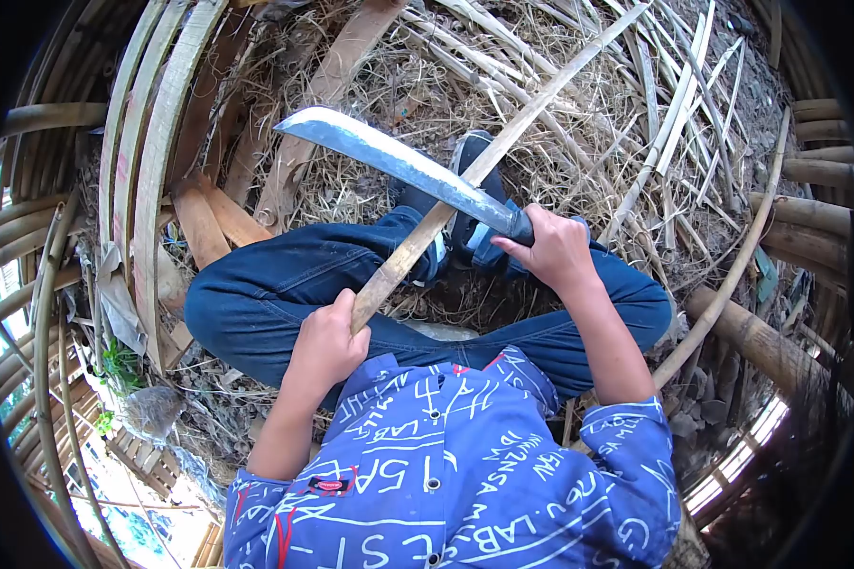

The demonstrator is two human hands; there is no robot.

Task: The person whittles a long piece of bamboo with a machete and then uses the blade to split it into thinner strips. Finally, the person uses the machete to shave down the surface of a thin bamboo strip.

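My left hand [330, 343] is closed around the near end of a long, pale bamboo strip [399, 263], which slants up to the right past my feet. In my right hand [550, 248] is the dark handle of a machete [389, 166]. Its broad blade points up to the left and crosses over the strip near the middle of the view, beside my shoe [472, 152]. Whether the blade touches the strip I cannot tell. My fingers wrap round both things.
My crossed legs [275, 284] lie below the blade. Curved bamboo slats [161, 142] stand at the left, and thin split strips [678, 114] lie at the upper right. Shavings [370, 85] cover the ground. A thick bamboo pole [759, 341] is at the right.
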